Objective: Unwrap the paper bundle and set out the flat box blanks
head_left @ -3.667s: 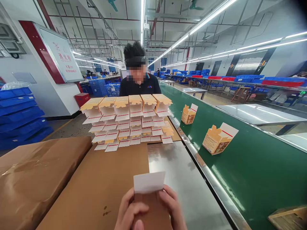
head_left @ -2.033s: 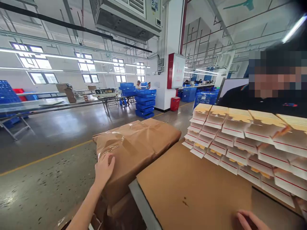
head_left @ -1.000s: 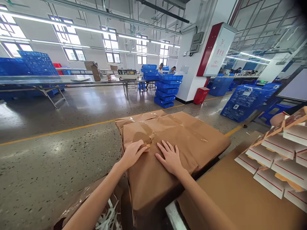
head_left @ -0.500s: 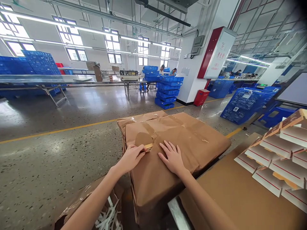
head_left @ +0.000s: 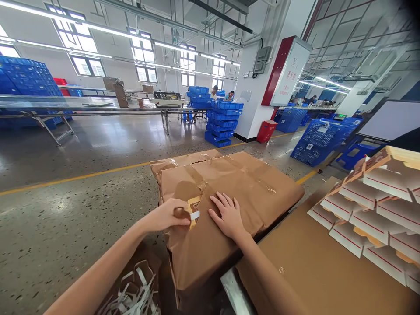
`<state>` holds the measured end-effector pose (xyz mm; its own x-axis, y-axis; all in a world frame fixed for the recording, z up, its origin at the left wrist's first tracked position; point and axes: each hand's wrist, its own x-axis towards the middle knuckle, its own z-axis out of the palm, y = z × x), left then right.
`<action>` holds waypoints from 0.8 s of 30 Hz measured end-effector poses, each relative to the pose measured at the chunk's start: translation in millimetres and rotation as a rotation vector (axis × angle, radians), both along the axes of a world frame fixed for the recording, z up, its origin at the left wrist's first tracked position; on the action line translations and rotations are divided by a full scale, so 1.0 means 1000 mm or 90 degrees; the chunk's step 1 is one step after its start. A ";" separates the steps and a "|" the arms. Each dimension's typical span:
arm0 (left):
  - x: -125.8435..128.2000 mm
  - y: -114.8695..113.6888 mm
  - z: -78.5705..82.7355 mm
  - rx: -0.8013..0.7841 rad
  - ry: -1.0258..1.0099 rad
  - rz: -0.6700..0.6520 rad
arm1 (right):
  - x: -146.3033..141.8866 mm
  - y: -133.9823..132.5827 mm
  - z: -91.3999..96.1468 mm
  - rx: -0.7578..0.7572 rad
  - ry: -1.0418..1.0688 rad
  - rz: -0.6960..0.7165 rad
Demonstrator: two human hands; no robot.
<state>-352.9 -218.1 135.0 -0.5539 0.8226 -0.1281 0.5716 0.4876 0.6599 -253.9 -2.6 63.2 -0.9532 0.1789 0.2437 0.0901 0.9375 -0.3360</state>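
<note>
Left hand (head_left: 169,215) curls its thumb and fingers toward each other at a torn opening in the brown-wrapped package (head_left: 252,181); whether they pinch the loose paper or the white strip (head_left: 194,215) just beside them, I cannot tell. Right hand (head_left: 229,218) lies palm down on the same package, its fingers apart and spread over the paper, gripping nothing. Within the tear, between the 2 hands, yellow printed cardboard (head_left: 193,202) shows.

Below the left forearm, a heap of white paper strips (head_left: 134,293) sits low beside the package. Past the right forearm, a brown cardboard sheet (head_left: 302,262) covers the work surface, with a metal edge (head_left: 236,291) poking out at its near corner. Folded cartons (head_left: 377,227) rise in stacked rows at the right, their white flaps lined in red.

Beyond the package, a yellow line (head_left: 82,176) crosses the speckled floor (head_left: 108,210). Farther off stand blue lattice crates (head_left: 311,142), a red box (head_left: 266,131) and a pile of blue trays (head_left: 223,124) near a white pillar (head_left: 252,109). Behind the trays are 2 people (head_left: 214,92), small in view, and windows (head_left: 141,52) line the far wall.
</note>
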 end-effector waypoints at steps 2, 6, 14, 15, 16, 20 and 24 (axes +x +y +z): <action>0.006 -0.043 -0.001 0.100 -0.057 0.086 | 0.000 -0.006 0.006 -0.003 0.000 0.019; 0.027 -0.123 -0.025 0.217 -0.096 0.296 | -0.004 -0.035 0.025 0.014 -0.014 0.216; 0.077 -0.157 -0.102 0.301 -0.112 0.555 | -0.012 -0.077 0.056 0.091 -0.118 0.341; 0.083 -0.157 -0.102 0.283 -0.097 0.539 | -0.010 -0.080 0.059 0.104 -0.128 0.343; 0.089 -0.156 -0.101 0.261 -0.068 0.522 | -0.008 -0.083 0.061 0.116 -0.137 0.352; 0.112 -0.142 -0.086 0.165 0.156 0.439 | 0.005 -0.097 0.065 0.153 -0.167 0.386; 0.120 -0.103 -0.075 0.088 0.315 0.275 | 0.012 -0.108 0.063 0.198 -0.223 0.353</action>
